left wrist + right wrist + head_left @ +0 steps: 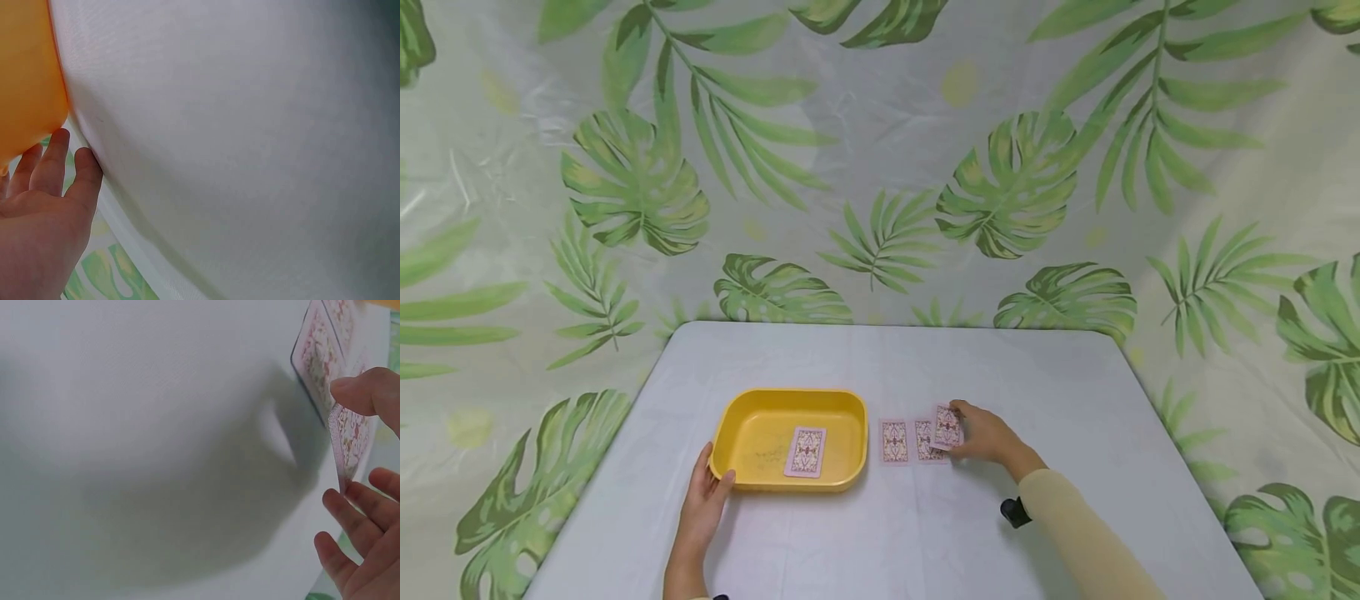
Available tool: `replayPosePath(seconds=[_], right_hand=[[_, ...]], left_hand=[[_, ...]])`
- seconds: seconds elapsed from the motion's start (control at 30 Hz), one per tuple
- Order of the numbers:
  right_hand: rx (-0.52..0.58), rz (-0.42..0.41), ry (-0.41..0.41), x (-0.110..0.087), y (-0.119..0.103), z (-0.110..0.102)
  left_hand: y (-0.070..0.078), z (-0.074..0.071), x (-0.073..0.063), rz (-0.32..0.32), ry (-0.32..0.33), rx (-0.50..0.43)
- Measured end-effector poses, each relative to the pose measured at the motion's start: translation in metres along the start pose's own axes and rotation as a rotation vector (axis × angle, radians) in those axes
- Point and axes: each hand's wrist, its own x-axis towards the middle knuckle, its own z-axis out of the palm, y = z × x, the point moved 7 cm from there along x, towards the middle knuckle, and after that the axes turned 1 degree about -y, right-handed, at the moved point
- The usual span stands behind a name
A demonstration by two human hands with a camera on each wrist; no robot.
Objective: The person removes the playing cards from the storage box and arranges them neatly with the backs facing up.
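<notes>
My right hand [988,435] pinches a patterned playing card [947,427] between thumb and fingers. In the right wrist view, the held card [352,439] is tilted above the white surface, thumb on one edge and fingertips at the other. It partly covers a second card [925,437] lying on the table. Left of that lies another card [894,442]. My left hand [703,492] holds the near left corner of a yellow tray [790,485], thumb at the front rim and fingers along the left side. Inside the tray, a card [806,452] lies back side up.
A white-covered table [880,542] carries the tray and cards. Behind it hangs a leaf-printed curtain [880,150], which also runs down both sides. A black band piece [1015,512] shows at the right wrist.
</notes>
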Motion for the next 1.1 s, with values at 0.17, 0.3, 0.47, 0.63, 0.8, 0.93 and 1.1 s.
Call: replayPosePath(seconds=[0.17, 0.3, 0.47, 0.63, 0.8, 0.93, 1.1], right_hand=[[-0.007, 0.018, 0.003, -0.004, 0.012, -0.003], [0.004, 0.02, 0.009, -0.007, 0.02, -0.006], [0.01, 0.033, 0.014, -0.007, 0.032, -0.006], [0.034, 0.045, 0.006, -0.007, 0.039, -0.006], [0.035, 0.026, -0.005, -0.008, 0.037, -0.007], [0.019, 0.003, -0.014, -0.008, 0.034, -0.005], [-0.008, -0.027, -0.03, -0.006, 0.031, 0.0]], left_hand=[[0.0, 0.0, 0.001, 0.003, 0.003, 0.002], [-0.001, 0.0, 0.001, -0.008, 0.011, 0.009], [-0.001, 0.0, 0.0, -0.01, 0.008, 0.004], [0.0, 0.0, 0.0, -0.015, 0.004, -0.002], [0.001, 0.001, 0.0, -0.012, 0.003, 0.002], [0.0, -0.001, -0.001, -0.016, 0.012, 0.008], [0.0, 0.001, -0.001, -0.017, 0.011, 0.014]])
